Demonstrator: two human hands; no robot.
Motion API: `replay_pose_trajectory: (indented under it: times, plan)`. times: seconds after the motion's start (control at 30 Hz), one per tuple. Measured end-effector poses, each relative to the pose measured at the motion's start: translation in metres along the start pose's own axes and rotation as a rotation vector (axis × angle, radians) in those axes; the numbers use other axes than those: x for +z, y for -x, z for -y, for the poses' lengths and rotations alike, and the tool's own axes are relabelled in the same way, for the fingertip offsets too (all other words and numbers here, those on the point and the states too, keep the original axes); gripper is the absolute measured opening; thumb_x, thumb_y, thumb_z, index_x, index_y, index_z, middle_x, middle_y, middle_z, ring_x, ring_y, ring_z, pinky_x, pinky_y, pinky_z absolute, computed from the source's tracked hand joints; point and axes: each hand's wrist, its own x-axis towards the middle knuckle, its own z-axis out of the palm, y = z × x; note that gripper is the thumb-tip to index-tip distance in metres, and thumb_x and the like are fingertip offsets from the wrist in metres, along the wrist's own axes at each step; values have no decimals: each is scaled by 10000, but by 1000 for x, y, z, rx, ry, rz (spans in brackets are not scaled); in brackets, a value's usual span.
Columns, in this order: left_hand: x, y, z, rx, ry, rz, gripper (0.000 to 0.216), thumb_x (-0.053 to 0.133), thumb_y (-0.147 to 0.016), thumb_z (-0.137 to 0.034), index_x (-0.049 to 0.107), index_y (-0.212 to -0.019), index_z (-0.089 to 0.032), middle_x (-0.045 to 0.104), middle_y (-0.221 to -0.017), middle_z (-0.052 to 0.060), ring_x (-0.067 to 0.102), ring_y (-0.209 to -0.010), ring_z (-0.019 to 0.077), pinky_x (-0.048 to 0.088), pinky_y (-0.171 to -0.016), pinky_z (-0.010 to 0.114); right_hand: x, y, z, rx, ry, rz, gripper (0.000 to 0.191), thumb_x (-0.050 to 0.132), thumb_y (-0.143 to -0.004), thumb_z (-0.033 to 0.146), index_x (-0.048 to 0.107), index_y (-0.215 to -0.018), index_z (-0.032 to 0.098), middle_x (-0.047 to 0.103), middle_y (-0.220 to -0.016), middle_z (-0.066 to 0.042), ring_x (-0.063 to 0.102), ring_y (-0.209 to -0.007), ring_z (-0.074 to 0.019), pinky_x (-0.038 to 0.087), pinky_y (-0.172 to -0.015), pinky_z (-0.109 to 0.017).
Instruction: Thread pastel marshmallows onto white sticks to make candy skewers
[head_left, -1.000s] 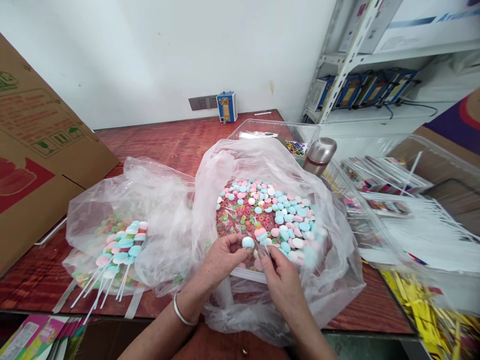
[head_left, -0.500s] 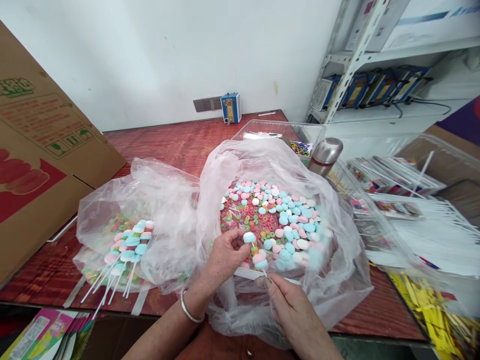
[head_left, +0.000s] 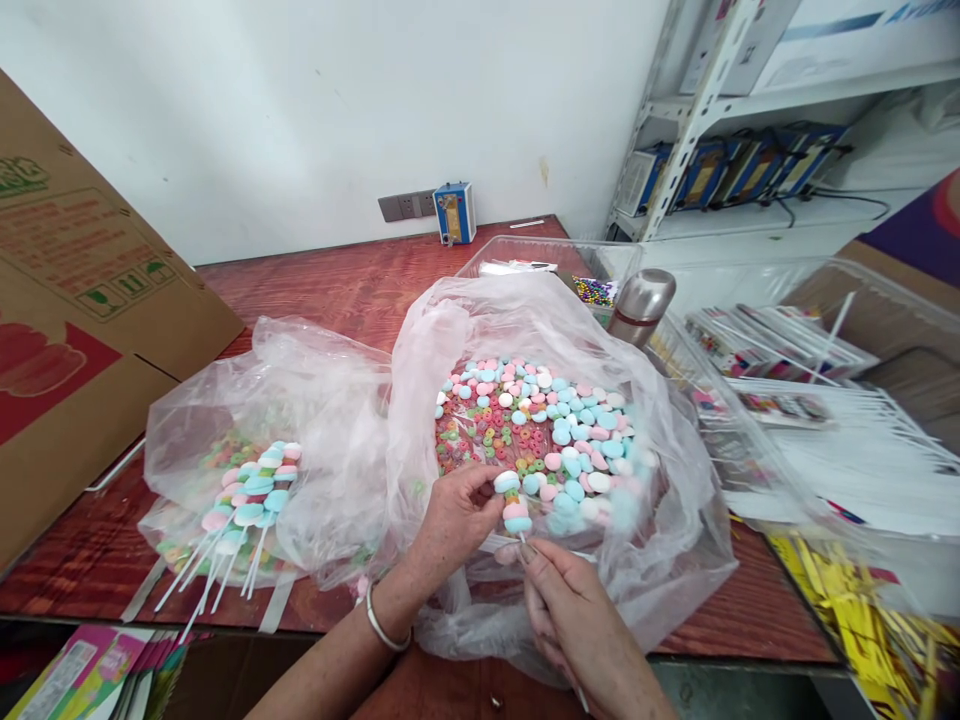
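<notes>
My right hand [head_left: 570, 615] pinches the white stick of a candy skewer [head_left: 514, 507] low down, at the near rim of a clear plastic bag [head_left: 675, 540]. Blue, pink and white discs are stacked on the stick. My left hand [head_left: 450, 520] closes its fingertips on the top blue-and-white candy disc [head_left: 506, 482] of that skewer. The bag holds a heap of loose candies [head_left: 547, 435], pastel discs and small coloured rings. My left wrist wears a silver bangle.
A second plastic bag [head_left: 225, 400] at left holds several finished skewers [head_left: 247, 500] with sticks pointing at me. A cardboard box [head_left: 67, 330] stands far left. A steel flask [head_left: 639, 305] and clear bins of white sticks [head_left: 847, 440] lie to the right. Metal shelving [head_left: 697, 110] stands behind.
The skewer has dropped toward me and its stack has grown. My right hand slid down the stick, and my left hand followed, pressing the top disc onto it.
</notes>
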Motion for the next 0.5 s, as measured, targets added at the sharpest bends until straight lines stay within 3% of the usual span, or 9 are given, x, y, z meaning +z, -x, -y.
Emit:
replay_pose_trajectory:
  times: [0.13, 0.23, 0.37, 0.5]
  plan:
    - [1, 1, 2, -21, 168, 45, 245, 637, -743, -147, 727, -969, -178, 705, -892, 44, 652, -810, 169, 519, -732, 264, -2, -4, -3, -29, -9, -35, 489, 467, -865, 618, 576, -1018, 167, 312, -418, 141, 177, -314, -63, 182, -309, -184]
    - [4, 2, -2, -194, 499, 83, 279, 672, -794, -312, 670, -1036, -174, 720, -930, 63, 680, -863, 204, 545, -743, 296, -4, -7, -3, -109, 89, -90, 491, 446, -887, 609, 610, -1007, 162, 347, -436, 112, 256, -347, -88, 252, -345, -204]
    - [16, 0, -21, -392, 892, -25, 393, 591, -852, -550, 592, -955, -171, 703, -976, 84, 693, -819, 209, 546, -678, 298, 1, -9, -3, -351, 428, -248, 442, 397, -937, 503, 680, -977, 166, 602, -607, -19, 572, -578, -185, 443, -539, -249]
    - [30, -1, -40, -406, 1044, -150, 291, 622, -843, -464, 551, -863, -182, 660, -888, 37, 664, -763, 166, 529, -698, 277, 8, -12, -12, -466, 740, -386, 478, 265, -985, 371, 658, -1145, 149, 744, -851, -114, 694, -735, -231, 482, -632, -269]
